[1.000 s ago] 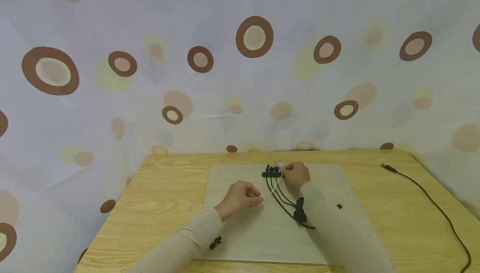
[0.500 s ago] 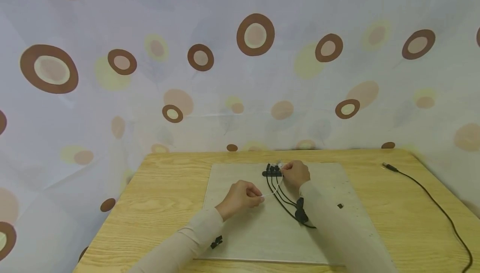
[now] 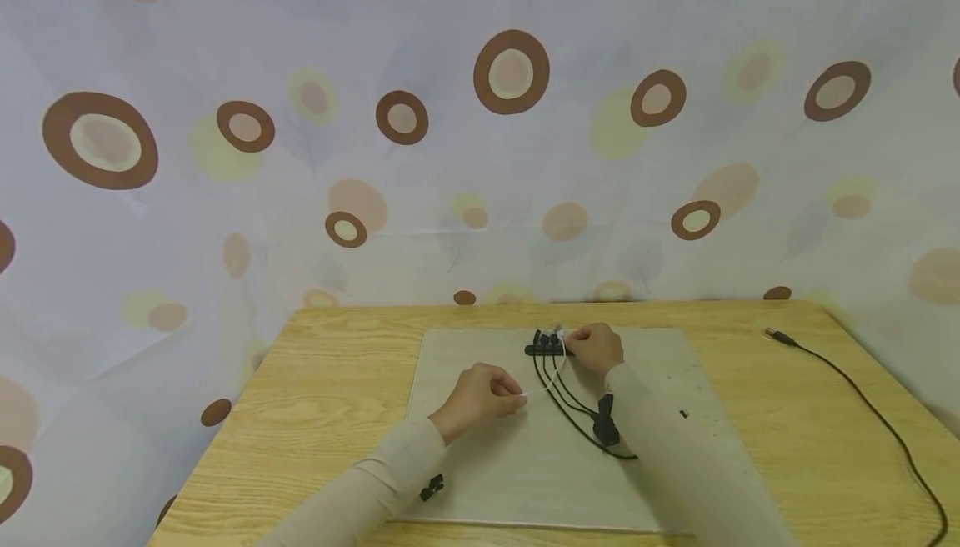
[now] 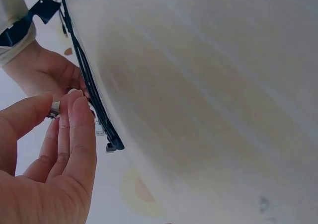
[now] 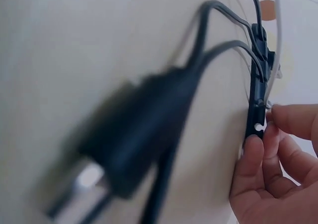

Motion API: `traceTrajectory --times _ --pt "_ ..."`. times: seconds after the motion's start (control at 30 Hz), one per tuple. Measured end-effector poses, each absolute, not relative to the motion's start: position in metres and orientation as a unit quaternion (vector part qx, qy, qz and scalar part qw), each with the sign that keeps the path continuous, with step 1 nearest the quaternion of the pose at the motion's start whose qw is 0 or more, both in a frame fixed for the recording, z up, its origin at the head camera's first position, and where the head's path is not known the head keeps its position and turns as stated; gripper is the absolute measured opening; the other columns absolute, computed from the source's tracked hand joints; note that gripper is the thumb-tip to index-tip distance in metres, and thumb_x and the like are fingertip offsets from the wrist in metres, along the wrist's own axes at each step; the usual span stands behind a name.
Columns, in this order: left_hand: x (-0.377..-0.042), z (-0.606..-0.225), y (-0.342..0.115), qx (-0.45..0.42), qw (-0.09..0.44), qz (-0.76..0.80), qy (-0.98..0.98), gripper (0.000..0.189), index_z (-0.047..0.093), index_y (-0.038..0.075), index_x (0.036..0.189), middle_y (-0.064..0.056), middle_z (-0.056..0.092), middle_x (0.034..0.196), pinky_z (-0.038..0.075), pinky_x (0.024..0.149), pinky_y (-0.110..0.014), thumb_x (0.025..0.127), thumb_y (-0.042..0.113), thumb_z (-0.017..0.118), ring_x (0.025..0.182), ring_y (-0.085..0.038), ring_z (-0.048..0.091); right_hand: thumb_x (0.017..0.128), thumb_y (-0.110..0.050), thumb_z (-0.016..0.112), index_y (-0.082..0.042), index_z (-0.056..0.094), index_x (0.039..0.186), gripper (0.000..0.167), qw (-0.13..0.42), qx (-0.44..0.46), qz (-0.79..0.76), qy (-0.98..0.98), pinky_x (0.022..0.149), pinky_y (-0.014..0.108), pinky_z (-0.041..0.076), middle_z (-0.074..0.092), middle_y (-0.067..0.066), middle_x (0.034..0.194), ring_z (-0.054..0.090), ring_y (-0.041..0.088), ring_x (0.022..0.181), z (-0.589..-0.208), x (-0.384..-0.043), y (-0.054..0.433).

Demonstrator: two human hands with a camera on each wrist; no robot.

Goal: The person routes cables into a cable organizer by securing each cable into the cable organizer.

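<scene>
A black cable holder lies at the far part of the pale board, with black cables set in its slots. My right hand is at the holder's right end, pinching a white USB cable beside it. In the right wrist view that white cable runs down to a slot, and the fingertips rest right at the holder's end. My left hand pinches the cable's other end. Between its thumb and fingers a white plug with a metal tip shows in the left wrist view.
The pale board lies on a wooden table. Black connectors hang by the right sleeve. Small black pieces lie at the board's left edge, another small piece at right. A black cable stretches along the table's right side.
The white plug by the holder sits slightly lower, closer to the slots than a second ago. Both hands stay nearly in place, and the left keeps its pinch.
</scene>
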State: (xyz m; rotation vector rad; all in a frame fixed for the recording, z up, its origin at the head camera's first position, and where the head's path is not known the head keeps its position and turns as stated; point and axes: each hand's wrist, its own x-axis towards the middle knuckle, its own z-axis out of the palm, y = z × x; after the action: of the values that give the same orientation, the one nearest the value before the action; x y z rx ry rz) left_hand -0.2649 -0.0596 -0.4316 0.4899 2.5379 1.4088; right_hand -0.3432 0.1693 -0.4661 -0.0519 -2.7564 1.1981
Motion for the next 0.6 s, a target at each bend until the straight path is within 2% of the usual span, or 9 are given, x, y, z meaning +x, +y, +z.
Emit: traceTrajectory --times 0.2,0.6 --pt "-0.2637 -0.4323 -0.0597 0.158 0.102 0.478 0.858 0.009 0.071 0.003 0.085 -0.002 0.067 0.07 0.05 0.054 -0.023 0.083 0.011 0.075 0.061 -0.01 0.063 0.088 -0.016 0.064 0.003 0.073 0.09 0.021 0.058 -0.018 0.39 -0.919 0.077 0.048 0.05 0.071 0.018 0.093 0.064 0.035 0.088 -0.4668 -0.344 0.1709" --pt "-0.2607 -0.4324 -0.0616 0.156 0.109 0.488 0.852 0.008 0.07 0.002 0.084 -0.003 0.066 0.069 0.051 0.053 -0.026 0.083 0.008 0.074 0.063 -0.015 0.064 0.086 -0.015 0.067 -0.001 0.073 0.082 0.016 0.061 -0.026 0.39 -0.918 0.072 0.044 0.049 0.071 0.013 0.085 0.063 0.03 0.081 -0.4655 -0.346 0.1685"
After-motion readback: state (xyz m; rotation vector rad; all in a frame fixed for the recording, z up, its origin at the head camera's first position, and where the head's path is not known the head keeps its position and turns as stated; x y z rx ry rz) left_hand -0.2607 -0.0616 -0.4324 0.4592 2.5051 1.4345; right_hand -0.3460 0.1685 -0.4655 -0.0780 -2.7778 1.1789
